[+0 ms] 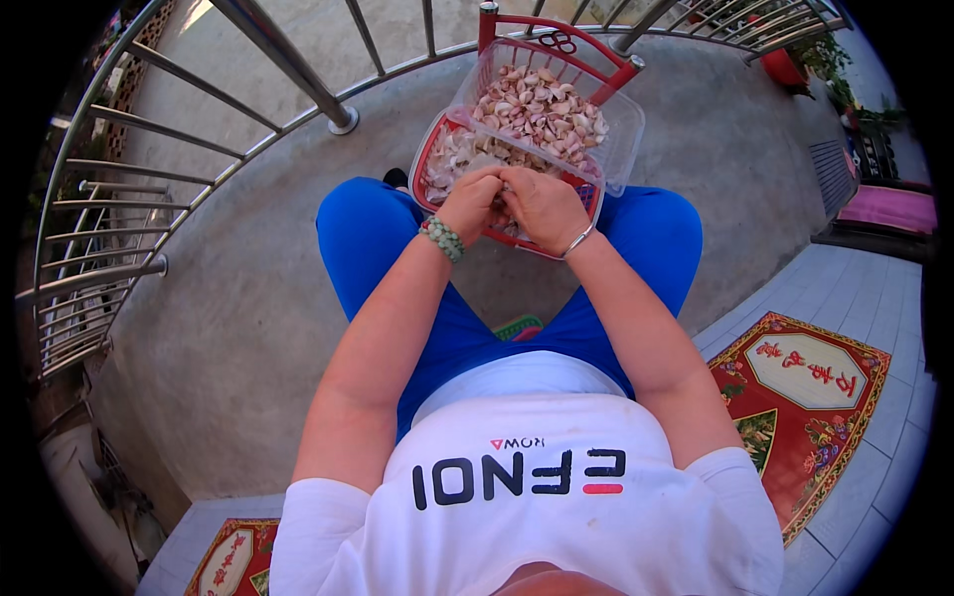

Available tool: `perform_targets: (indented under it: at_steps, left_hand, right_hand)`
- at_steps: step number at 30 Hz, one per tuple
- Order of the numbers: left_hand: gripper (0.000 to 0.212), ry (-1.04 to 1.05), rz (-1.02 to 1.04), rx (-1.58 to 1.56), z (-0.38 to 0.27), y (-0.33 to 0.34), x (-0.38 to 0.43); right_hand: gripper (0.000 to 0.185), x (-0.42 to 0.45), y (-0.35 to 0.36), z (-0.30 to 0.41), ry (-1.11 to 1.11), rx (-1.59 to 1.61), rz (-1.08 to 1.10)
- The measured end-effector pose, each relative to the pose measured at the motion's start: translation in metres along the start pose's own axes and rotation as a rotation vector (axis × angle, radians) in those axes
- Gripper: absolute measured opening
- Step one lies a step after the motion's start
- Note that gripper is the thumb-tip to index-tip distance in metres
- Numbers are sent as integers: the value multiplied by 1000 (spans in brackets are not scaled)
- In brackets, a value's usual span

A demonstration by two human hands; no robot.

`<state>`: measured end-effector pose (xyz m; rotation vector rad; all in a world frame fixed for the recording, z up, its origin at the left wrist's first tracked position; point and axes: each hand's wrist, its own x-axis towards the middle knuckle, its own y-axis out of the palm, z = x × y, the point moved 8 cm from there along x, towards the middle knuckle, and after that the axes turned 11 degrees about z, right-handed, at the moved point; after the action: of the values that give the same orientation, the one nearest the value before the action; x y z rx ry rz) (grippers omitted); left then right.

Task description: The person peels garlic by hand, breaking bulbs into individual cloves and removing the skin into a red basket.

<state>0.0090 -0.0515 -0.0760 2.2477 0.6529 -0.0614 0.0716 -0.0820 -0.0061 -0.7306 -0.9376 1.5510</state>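
My left hand (477,203) and my right hand (545,207) meet over the near side of a red plastic basket (419,167). Their fingertips are pinched together on something small, mostly hidden by the fingers; it looks like a garlic clove, but I cannot be sure. Papery garlic skins (463,153) lie in the basket, just beyond my hands. A clear plastic container (626,141) rests over the basket's far part, heaped with garlic cloves (540,108). Beaded bracelets circle my left wrist, and a metal bangle is on my right wrist.
A red metal chair (602,91) stands under the basket and container, between my knees. Beyond it curves a stainless steel railing (298,63). A red patterned mat (850,439) lies on pale tiles at the right, another mat (257,540) at the lower left. A red flower pot (785,71) stands upper right.
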Motion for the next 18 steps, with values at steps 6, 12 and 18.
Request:
perform_targets:
  at_steps: [6, 12, 18]
  left_hand:
    - [29, -44, -109, 115, 2, -2, -3]
    - [29, -28, -174, 83, 7, -16, 0]
    - [20, -7, -150, -66, -2, -11, -4]
  right_hand:
    - [14, 0, 5, 3, 30, -99, -92]
    - [11, 2, 8, -5, 214, -13, -83]
    - [14, 5, 4, -6, 142, 212, -82]
